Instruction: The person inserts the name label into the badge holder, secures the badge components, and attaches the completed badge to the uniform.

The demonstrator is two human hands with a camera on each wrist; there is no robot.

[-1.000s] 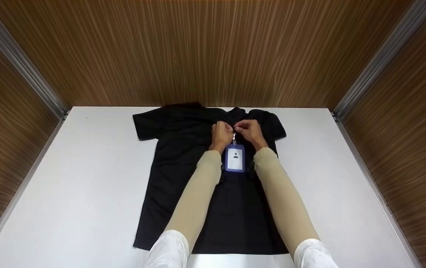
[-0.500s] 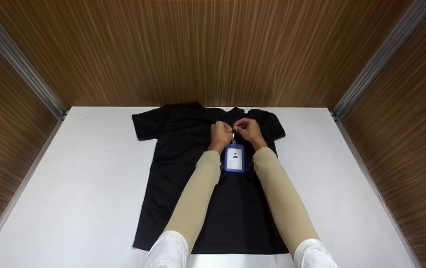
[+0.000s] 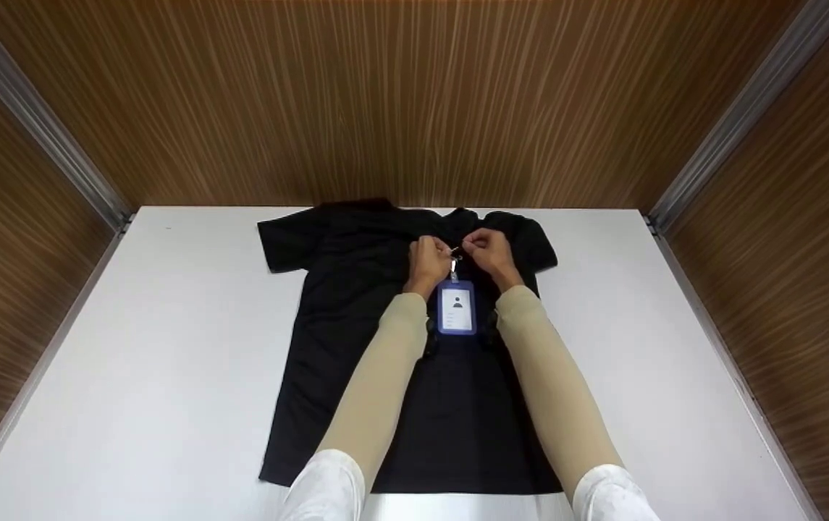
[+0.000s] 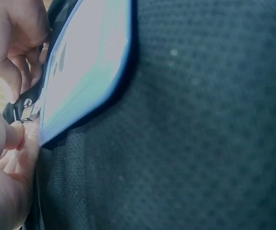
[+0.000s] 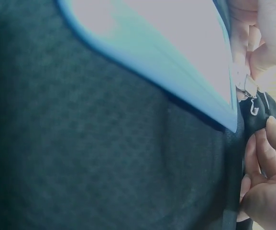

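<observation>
A blue-framed ID badge [image 3: 456,309] with a white card lies on the front of a black short-sleeved shirt [image 3: 356,304], its top toward the collar. From it runs a metal clip [image 3: 454,270]. My left hand [image 3: 426,264] pinches this clip's pin end between thumb and fingers. A thin pin needle [image 5: 266,100] stands apart from its small hook [image 5: 254,108], so the pin is undone. Just to the right, my right hand [image 3: 490,253] pinches a fold of black cloth [image 5: 255,120] with thumb and fingertips, close to the needle.
The shirt is spread on a white table [image 3: 168,347], its lower hem near the front edge. Wood-grain panels [image 3: 414,108] rise behind and at both sides, with metal strips [image 3: 740,108] at the corners.
My right hand has moved slightly right, away from the left hand, and the pin needle and hook now show in the gap. The left hand and badge have hardly moved.
</observation>
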